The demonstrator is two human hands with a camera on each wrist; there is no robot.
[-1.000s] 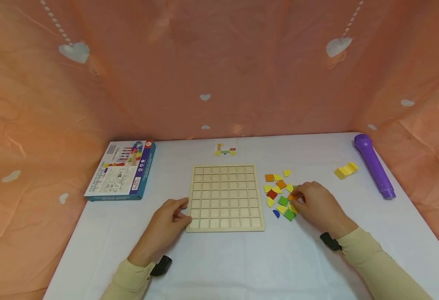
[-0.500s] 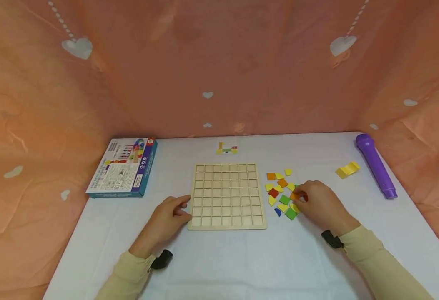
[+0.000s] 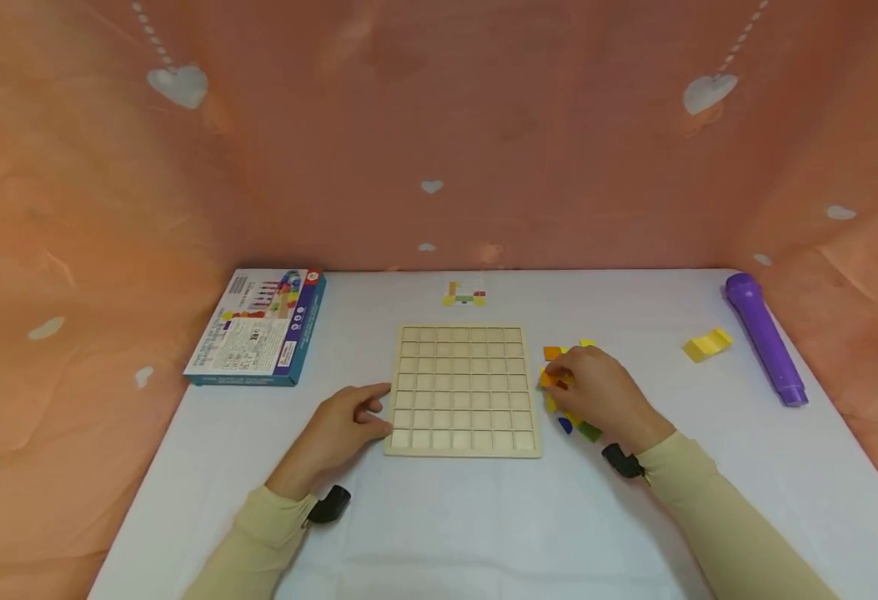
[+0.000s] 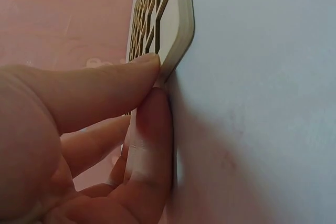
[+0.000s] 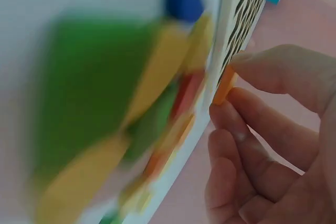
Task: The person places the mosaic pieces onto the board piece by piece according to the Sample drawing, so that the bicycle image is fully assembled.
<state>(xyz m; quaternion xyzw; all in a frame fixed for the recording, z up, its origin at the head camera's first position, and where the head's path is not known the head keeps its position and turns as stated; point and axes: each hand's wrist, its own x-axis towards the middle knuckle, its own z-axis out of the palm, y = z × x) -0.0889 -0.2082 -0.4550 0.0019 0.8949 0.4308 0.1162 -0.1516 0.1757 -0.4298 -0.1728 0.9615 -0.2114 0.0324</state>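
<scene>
My right hand (image 3: 604, 392) pinches a small orange tile (image 5: 226, 85) between thumb and fingertips, raised above the loose tiles in the right wrist view. In the head view the hand covers much of the pile. A blue half-round tile (image 3: 565, 426) and a green tile (image 3: 589, 432) show below it, and an orange square tile (image 3: 552, 352) above. The pale wooden grid board (image 3: 464, 392) lies flat, its visible cells bare. My left hand (image 3: 337, 429) touches the board's left edge with its thumb and a finger; the thumb (image 4: 126, 77) meets the rim in the left wrist view.
A small pattern card (image 3: 464, 293) lies behind the board. At the back left is a flat printed box (image 3: 254, 329). A yellow wavy block (image 3: 707, 344) and a purple microphone-shaped stick (image 3: 765, 337) lie on the right. Orange cloth hangs behind the white table.
My right hand has lifted an orange tile from the pile's right side and moved left over the pile towards the board. The left hand stays at the board's edge. The head view has shifted slightly.
</scene>
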